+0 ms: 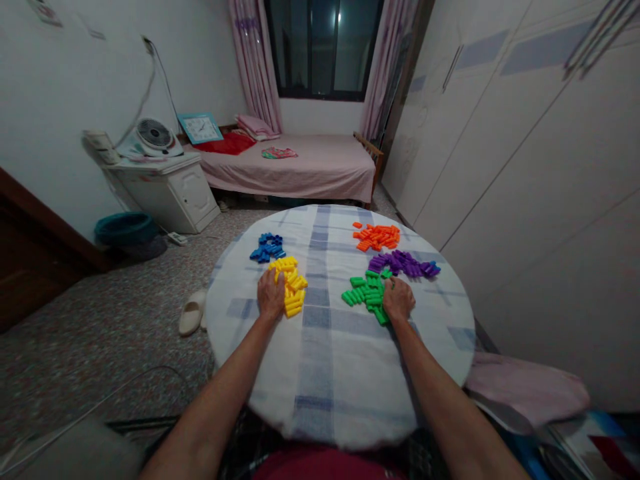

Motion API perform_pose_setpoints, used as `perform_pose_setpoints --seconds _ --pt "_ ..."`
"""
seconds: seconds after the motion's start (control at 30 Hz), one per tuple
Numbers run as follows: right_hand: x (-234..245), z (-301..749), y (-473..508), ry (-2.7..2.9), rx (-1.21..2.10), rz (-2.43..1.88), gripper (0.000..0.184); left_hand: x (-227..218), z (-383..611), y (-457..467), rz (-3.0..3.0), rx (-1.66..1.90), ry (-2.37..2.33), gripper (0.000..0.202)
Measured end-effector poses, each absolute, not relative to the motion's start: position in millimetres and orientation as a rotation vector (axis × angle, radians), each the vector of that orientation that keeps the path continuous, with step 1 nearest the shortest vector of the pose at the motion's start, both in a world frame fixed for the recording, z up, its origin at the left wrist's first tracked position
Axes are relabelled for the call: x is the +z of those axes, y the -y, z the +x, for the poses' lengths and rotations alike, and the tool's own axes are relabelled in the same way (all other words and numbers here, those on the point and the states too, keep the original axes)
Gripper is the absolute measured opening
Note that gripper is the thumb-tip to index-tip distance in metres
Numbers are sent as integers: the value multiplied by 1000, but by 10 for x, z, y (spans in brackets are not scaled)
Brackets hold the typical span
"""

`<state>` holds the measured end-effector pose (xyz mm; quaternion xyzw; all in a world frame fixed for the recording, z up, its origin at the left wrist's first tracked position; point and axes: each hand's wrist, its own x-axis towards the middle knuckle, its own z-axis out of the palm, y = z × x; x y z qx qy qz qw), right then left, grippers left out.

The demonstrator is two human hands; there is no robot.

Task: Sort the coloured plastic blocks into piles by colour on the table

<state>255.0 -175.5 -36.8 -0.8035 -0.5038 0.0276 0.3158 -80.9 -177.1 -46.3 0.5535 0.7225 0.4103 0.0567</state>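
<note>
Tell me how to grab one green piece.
Pick a green piece at the pile's loose left edge; pinch its long sides from above, since these short bars lie flat on the cloth. The right hand rests against them.

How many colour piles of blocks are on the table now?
5: blue pile far left, yellow pile at the left hand, orange pile far right, purple pile nearer, green pile at the right hand.

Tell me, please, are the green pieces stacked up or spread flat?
Spread flat: the green pieces lie in one loose layer on the tablecloth.
</note>
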Motion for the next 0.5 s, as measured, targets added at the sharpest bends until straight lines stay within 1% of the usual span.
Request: perform_pose_setpoints --seconds 0.13,0.27,0.37,0.43,0.5 --pt "-378 2100 1649 1347 228 -1970 39 -460 -384 1689 1665 1337 -2042 38" --pt "-443 1852 1623 1473 365 -1724 36 -351 -77 1656 1751 1304 -1810 36" --pt "-509 1859 1669 1525 364 -1561 37 -55 -36 1854 1779 1372 -1758 34" --pt "-534 1901 1704 1522 343 -1488 38 217 -113 2111 1821 1562 -1670 31" --pt "-537 1930 1728 1514 328 -1457 38 460 -256 2392 1839 1742 -1603 32"
